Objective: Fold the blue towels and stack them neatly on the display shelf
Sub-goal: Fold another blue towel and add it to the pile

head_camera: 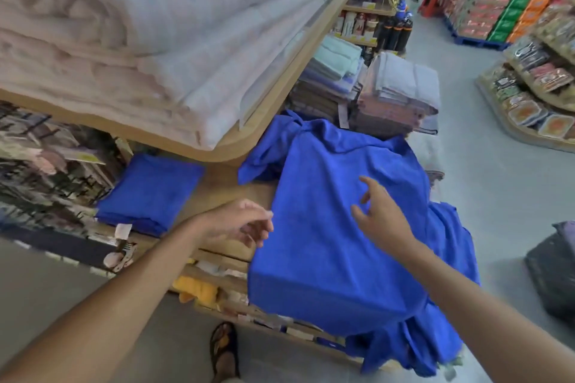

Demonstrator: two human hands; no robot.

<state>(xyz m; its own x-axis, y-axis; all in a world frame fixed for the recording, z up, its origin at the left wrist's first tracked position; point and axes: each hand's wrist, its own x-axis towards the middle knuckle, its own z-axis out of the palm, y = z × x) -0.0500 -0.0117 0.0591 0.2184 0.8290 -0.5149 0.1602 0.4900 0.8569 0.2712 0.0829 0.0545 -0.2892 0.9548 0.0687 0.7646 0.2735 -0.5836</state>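
Store aisle, head view: the wooden display shelf [217, 183] carries a folded blue stack [149, 193] at left and an unfolded blue towel [336, 258] at right. The towel's long axis runs away from the person, and its near end drapes over the shelf front. The left hand [236, 222], loosely curled and empty, sits just beside the towel's left edge. The right hand [379, 214], fingers relaxed, is over the towel's middle; contact cannot be confirmed.

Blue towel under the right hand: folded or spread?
Spread. The blue towel lies flat and wide, its near edge hanging past the shelf; the folded stack sits apart, left.
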